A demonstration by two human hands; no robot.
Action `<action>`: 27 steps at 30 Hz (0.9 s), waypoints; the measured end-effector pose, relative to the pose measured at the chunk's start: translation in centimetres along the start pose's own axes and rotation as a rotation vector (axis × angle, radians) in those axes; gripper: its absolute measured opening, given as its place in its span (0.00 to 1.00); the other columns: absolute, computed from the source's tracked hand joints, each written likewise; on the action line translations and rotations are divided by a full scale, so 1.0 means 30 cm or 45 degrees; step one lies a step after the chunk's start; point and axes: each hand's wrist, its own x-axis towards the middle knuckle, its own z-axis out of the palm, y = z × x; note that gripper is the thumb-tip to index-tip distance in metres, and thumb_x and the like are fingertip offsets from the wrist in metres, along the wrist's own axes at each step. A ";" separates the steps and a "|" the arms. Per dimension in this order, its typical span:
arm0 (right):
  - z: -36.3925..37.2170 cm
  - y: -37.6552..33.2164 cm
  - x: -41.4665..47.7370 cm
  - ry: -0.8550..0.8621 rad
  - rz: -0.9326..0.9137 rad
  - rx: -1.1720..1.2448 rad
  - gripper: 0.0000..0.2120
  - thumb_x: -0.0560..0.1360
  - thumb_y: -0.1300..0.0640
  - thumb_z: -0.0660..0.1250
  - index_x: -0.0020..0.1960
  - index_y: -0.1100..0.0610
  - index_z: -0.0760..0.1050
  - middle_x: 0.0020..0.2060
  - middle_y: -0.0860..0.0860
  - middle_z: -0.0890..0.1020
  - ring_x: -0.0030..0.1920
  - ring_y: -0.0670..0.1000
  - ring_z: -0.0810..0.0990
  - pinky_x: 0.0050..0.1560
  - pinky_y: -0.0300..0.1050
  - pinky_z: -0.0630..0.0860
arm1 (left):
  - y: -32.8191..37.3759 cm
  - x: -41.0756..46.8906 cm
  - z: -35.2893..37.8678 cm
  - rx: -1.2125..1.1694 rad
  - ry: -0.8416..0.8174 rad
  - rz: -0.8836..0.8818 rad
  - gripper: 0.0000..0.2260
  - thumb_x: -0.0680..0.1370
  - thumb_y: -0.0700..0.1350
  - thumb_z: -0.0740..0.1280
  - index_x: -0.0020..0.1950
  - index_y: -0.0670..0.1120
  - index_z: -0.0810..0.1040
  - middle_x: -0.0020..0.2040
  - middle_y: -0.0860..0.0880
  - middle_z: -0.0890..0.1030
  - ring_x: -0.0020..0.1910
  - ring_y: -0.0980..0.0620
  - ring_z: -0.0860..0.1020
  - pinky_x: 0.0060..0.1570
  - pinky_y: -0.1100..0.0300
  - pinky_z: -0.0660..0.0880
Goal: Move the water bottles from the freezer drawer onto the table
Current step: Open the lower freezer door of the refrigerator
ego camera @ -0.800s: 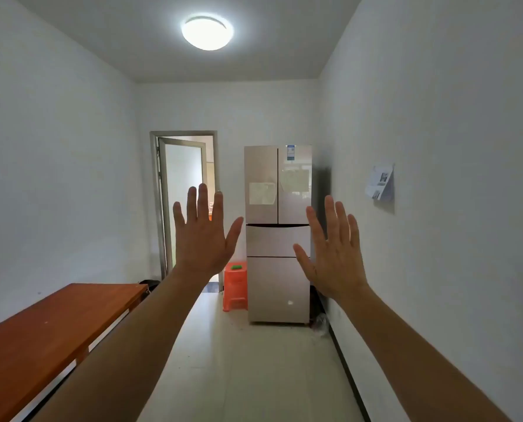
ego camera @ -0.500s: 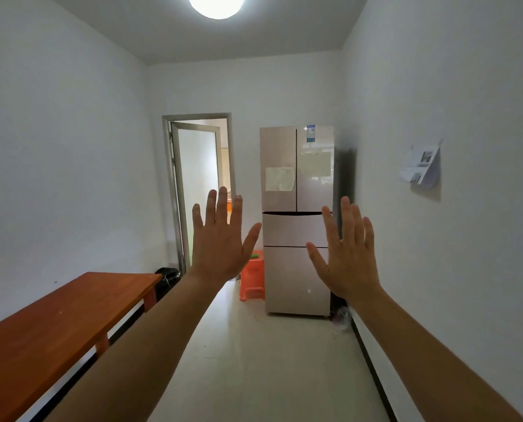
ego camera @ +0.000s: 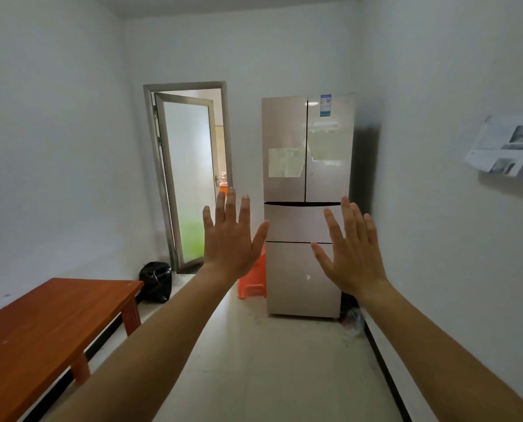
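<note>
Both arms reach straight ahead, and both hands are empty. The left hand [ego camera: 229,242] is raised with its back to the camera, the fingers straight and spread and the thumb angled out to the right. The right hand [ego camera: 353,257] is held the same way at about the same height, fingers splayed wide and thumb pointing left. Neither touches anything, and they stand apart from each other in the air.

Between and behind the hands, at the far end of the room, stands a tall refrigerator [ego camera: 305,166] against the right wall. Its two upper doors are closed, and so are the two lower drawers [ego camera: 296,226] stacked beneath them. The water bottles cannot be seen from here; with every front shut, nothing inside shows.

Just left of the refrigerator's base is an orange plastic stool [ego camera: 254,284], partly hidden by the left wrist. Further left a glass door [ego camera: 190,178] stands open in its frame, and a black bag [ego camera: 156,281] sits on the floor near it, by the wall.

The wooden table [ego camera: 50,324] runs along the left wall in the near foreground, well apart from the refrigerator. A pale tiled floor [ego camera: 269,376] lies between them. On the right wall hangs a folded printed sheet [ego camera: 507,147], and a crumpled clear bag [ego camera: 353,321] lies on the floor by the refrigerator's right corner.
</note>
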 end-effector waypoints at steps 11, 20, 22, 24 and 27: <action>0.654 0.474 0.424 -0.085 0.064 0.056 0.37 0.77 0.33 0.50 0.78 0.54 0.57 0.79 0.60 0.53 0.78 0.62 0.55 0.75 0.64 0.57 | 0.182 0.492 0.816 0.027 -0.136 -0.011 0.32 0.80 0.65 0.44 0.78 0.47 0.59 0.79 0.41 0.58 0.79 0.40 0.54 0.75 0.37 0.53; 1.105 0.768 0.874 -0.107 0.125 0.089 0.36 0.78 0.36 0.52 0.80 0.54 0.54 0.79 0.60 0.51 0.78 0.62 0.53 0.76 0.63 0.54 | 0.171 0.896 1.280 0.127 -0.133 0.035 0.31 0.80 0.64 0.47 0.77 0.47 0.63 0.78 0.41 0.61 0.78 0.39 0.57 0.73 0.36 0.56; 1.250 0.792 0.933 -0.151 0.093 0.078 0.36 0.78 0.36 0.52 0.80 0.53 0.53 0.79 0.59 0.51 0.79 0.61 0.53 0.76 0.63 0.55 | 0.137 0.956 1.418 0.145 -0.178 -0.017 0.32 0.80 0.65 0.46 0.77 0.47 0.62 0.79 0.41 0.60 0.79 0.40 0.56 0.73 0.36 0.55; 1.403 0.810 0.979 -0.205 0.103 0.072 0.36 0.78 0.36 0.52 0.80 0.53 0.52 0.79 0.59 0.51 0.79 0.60 0.52 0.76 0.63 0.55 | 0.104 0.997 1.571 0.142 -0.225 -0.056 0.33 0.80 0.65 0.45 0.78 0.47 0.61 0.79 0.42 0.59 0.79 0.40 0.55 0.73 0.37 0.54; 1.646 0.831 1.049 -0.274 0.105 0.036 0.36 0.79 0.36 0.51 0.80 0.55 0.53 0.79 0.60 0.53 0.78 0.61 0.54 0.76 0.62 0.57 | 0.044 1.063 1.817 0.126 -0.291 -0.056 0.33 0.80 0.65 0.44 0.79 0.47 0.59 0.80 0.42 0.57 0.79 0.41 0.53 0.74 0.37 0.53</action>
